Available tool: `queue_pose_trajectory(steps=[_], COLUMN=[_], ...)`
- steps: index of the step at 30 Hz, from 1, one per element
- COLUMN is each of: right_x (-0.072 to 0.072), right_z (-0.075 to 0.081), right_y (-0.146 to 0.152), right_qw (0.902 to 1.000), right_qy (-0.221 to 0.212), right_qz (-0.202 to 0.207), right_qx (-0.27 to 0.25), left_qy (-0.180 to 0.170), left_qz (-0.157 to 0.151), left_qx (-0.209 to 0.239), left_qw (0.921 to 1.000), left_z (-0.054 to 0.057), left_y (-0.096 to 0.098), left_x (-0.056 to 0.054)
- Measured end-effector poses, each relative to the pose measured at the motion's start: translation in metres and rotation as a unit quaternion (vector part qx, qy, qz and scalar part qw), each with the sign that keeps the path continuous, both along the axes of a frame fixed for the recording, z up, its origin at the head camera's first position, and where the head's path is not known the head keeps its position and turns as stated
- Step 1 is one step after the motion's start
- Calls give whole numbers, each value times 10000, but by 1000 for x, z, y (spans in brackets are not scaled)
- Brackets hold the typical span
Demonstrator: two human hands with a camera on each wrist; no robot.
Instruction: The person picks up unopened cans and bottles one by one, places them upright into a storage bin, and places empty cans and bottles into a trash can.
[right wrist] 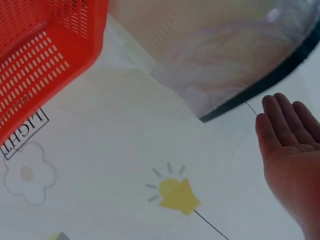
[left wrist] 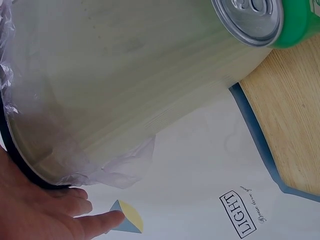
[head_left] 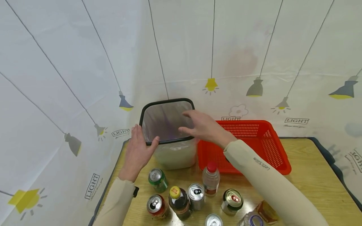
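A whitish bin (head_left: 175, 157) with a black rim (head_left: 167, 101) stands at the back of the table, lined with a thin translucent bag (head_left: 156, 121). My left hand (head_left: 139, 153) is at the rim's front left corner, fingers extended and thumb spread along the front edge. In the left wrist view, that hand (left wrist: 45, 212) lies against the rim's outer side, near the bag's overhanging edge (left wrist: 120, 167). My right hand (head_left: 203, 127) reaches over the bin's right side, fingers and thumb apart, holding nothing. In the right wrist view, its fingers (right wrist: 285, 120) extend beside the rim (right wrist: 260, 87).
Right of the bin sits a red perforated basket (head_left: 271, 147). In front stand a green can (head_left: 161, 183), a red can (head_left: 158, 212), a yellow-capped dark bottle (head_left: 181, 204), a silver can (head_left: 196, 197), a red-capped clear bottle (head_left: 211, 180) and a dark-topped can (head_left: 232, 202).
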State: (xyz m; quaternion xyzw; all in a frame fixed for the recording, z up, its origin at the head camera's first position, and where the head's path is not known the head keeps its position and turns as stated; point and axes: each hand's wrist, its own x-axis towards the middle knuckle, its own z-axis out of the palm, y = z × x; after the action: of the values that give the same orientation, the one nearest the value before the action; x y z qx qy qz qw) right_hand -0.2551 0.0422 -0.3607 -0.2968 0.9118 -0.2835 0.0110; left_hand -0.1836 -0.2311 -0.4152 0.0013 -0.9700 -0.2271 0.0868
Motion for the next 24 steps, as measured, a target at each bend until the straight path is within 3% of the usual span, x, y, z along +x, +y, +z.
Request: queue_pose_trajectory(steps=[14, 24], right_x=[60, 112], right_z=[44, 41], right_y=[57, 107], right_qw=[9945, 9796], right_qy=[703, 1570], right_qz=[-258, -265], right_qx=[-733, -1229], left_qy=[-136, -17], left_qz=[23, -13], left_qx=[46, 8], left_qw=[9999, 10000], left_z=[-1, -2], left_y=[0, 2], left_x=[1, -1])
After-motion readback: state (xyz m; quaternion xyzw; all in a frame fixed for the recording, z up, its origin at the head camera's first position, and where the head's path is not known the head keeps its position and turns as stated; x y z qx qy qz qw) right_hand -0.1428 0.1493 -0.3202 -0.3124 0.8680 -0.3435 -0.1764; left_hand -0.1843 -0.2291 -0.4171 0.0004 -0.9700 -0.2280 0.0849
